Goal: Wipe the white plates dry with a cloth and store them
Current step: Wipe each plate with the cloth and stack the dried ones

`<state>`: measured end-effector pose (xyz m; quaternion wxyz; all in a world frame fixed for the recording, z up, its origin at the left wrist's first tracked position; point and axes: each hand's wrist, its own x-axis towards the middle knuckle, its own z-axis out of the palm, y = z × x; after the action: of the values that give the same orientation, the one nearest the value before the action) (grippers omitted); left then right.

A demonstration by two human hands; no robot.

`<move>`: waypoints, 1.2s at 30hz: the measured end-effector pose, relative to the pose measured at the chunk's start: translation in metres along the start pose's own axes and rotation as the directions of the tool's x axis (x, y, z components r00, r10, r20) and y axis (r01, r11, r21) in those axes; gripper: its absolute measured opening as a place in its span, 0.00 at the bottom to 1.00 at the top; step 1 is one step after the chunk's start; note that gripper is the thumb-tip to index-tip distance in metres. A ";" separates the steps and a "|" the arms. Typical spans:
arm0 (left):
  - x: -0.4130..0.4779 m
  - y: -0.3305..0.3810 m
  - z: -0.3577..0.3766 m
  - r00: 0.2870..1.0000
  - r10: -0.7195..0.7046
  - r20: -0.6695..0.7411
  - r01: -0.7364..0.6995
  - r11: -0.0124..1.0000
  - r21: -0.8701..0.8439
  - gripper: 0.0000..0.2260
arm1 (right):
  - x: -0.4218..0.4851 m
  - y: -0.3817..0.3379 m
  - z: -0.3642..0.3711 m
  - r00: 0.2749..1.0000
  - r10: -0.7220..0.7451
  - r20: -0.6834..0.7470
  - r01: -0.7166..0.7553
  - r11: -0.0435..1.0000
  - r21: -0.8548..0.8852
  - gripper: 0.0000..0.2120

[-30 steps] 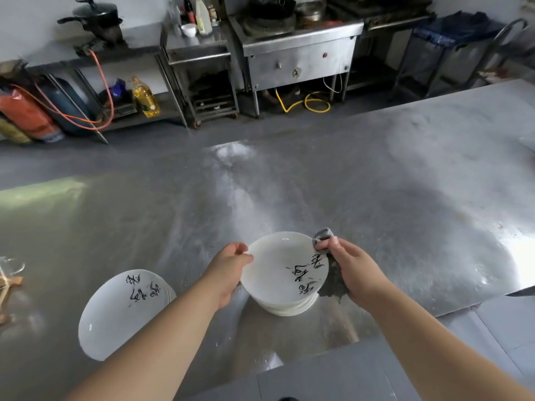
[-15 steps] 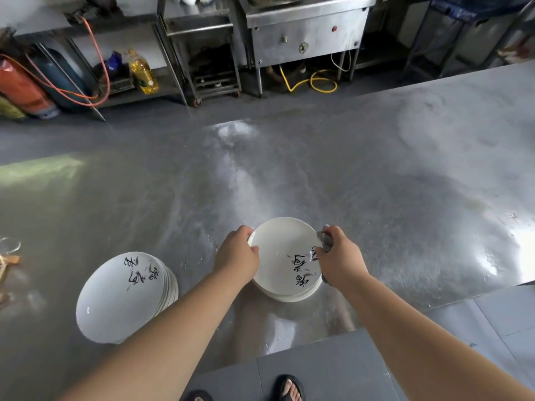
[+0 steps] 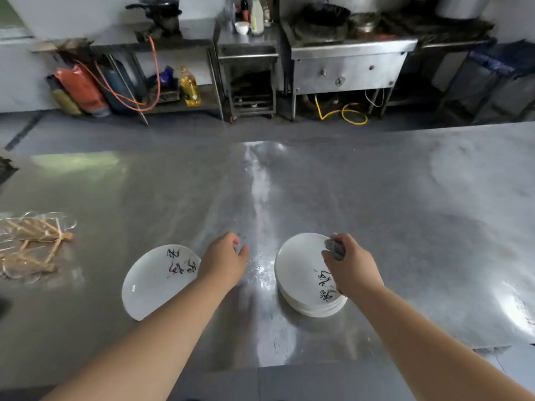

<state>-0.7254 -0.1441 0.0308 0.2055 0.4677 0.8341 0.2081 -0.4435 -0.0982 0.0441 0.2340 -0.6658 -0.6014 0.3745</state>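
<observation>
Two lots of white plates sit on a steel tabletop [image 3: 390,198] in a working kitchen. The right stack [image 3: 301,273] is several plates deep, with layered rims showing at its near edge. The left plate [image 3: 153,285] carries black brush lettering and is partly hidden by a forearm, so how many lie beneath it cannot be told. The person's right hand [image 3: 354,267] hangs over the far right side of the right stack, fingers curled round a bunched grey cloth [image 3: 334,250] just above the top plate. Whether the cloth touches the china cannot be made out. The left hand [image 3: 224,260] is between the two lots over bare, glinting steel, its fingers loosely curled, holding nothing and touching neither lot. The job looks to be somewhere in its middle, with the cloth ready over the right stack, which is probably the pile waiting to be wiped, and the left plate likely set aside as done, though the picture cannot settle that. Storing appears not yet begun: every plate in view is on the tabletop, and no rack or cupboard for them shows. A clear packet of wooden sticks [image 3: 31,244] lies at the tabletop's left edge, and a steel cooker [image 3: 347,68] and an oil bottle [image 3: 189,88] stand against the far wall.
</observation>
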 end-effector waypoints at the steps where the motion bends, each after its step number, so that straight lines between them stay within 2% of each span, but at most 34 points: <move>1: 0.000 -0.015 -0.017 1.000 -0.016 -0.027 0.016 1.000 0.005 0.06 | 0.000 -0.013 0.008 0.999 -0.016 0.041 0.015 1.000 0.011 0.12; 4: -0.002 -0.069 -0.062 0.987 -0.118 -0.107 0.120 0.993 0.013 0.07 | -0.003 -0.050 0.047 0.982 -0.079 0.171 0.072 0.996 0.046 0.10; 9: -0.018 -0.164 -0.111 0.923 -0.327 -0.202 0.338 0.941 0.021 0.07 | -0.021 -0.097 0.130 0.936 -0.126 0.330 0.125 0.992 0.025 0.11; 11: -0.026 -0.195 -0.118 0.912 -0.363 -0.191 0.367 0.930 -0.010 0.07 | -0.031 -0.111 0.162 0.916 -0.107 0.387 0.111 0.994 0.012 0.14; 14: -0.030 -0.228 -0.120 0.915 -0.382 -0.128 0.378 0.924 -0.052 0.09 | -0.043 -0.127 0.199 0.913 -0.100 0.396 0.123 0.992 -0.032 0.17; 18: -0.021 -0.247 -0.114 0.938 -0.344 -0.034 0.344 0.939 -0.009 0.17 | -0.053 -0.135 0.228 0.936 -0.021 0.351 0.068 0.990 -0.121 0.15; 22: -0.009 -0.253 -0.104 0.968 -0.244 0.066 0.244 0.970 0.005 0.15 | -0.056 -0.133 0.243 0.955 0.069 0.288 -0.029 0.990 -0.140 0.09; 28: 0.003 -0.259 -0.100 0.986 -0.118 0.120 0.106 0.989 0.099 0.16 | -0.053 -0.135 0.248 0.959 0.085 0.270 -0.028 0.978 -0.208 0.08; 33: 0.008 -0.260 -0.105 0.993 -0.028 0.113 0.005 0.979 0.206 0.13 | -0.059 -0.135 0.249 0.966 0.104 0.236 -0.082 0.991 -0.101 0.04; 36: 0.004 -0.257 -0.109 0.994 -0.013 0.107 -0.005 0.986 0.169 0.13 | -0.069 -0.135 0.247 0.966 0.128 0.223 -0.115 0.991 -0.070 0.02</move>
<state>-0.9646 -0.2797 -0.0175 0.2102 0.4923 0.8374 0.1108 -0.7202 -0.1776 0.0110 0.1214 -0.6606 -0.5925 0.4447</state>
